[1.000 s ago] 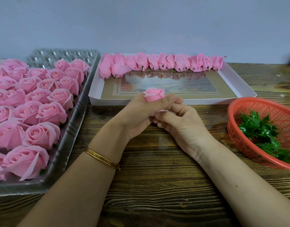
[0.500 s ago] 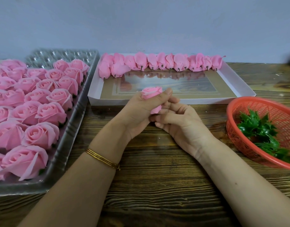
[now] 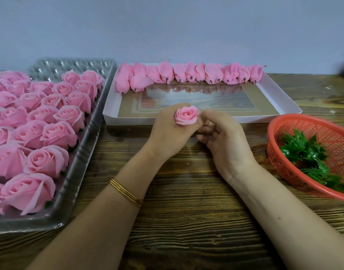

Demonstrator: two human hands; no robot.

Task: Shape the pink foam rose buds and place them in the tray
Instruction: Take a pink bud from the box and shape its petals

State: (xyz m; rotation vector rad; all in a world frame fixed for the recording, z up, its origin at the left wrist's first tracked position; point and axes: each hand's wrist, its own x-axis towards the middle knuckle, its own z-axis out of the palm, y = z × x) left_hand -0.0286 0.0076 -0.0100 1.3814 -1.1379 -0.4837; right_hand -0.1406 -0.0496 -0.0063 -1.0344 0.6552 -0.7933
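My left hand (image 3: 167, 131) holds a small pink foam rose bud (image 3: 186, 115) upright, its open spiral face turned toward me. Close beside it on the right, my right hand (image 3: 223, 137) has curled fingers whose tips meet the bud's side and base. Both hands hover over the wooden table just in front of the white tray (image 3: 112, 114). A row of pink buds (image 3: 188, 75) lies along the tray's far edge, stems pointing forward. The part of the bud under my fingers is hidden.
A clear plastic tray (image 3: 73, 184) at the left holds several open pink roses (image 3: 44, 160). A red mesh basket (image 3: 284, 125) with green plastic leaves (image 3: 307, 154) stands at the right. A grey wall rises behind the table.
The bud has turned from lying sideways under my left thumb to facing up, petals showing. My right fingers moved up from under it to its side.
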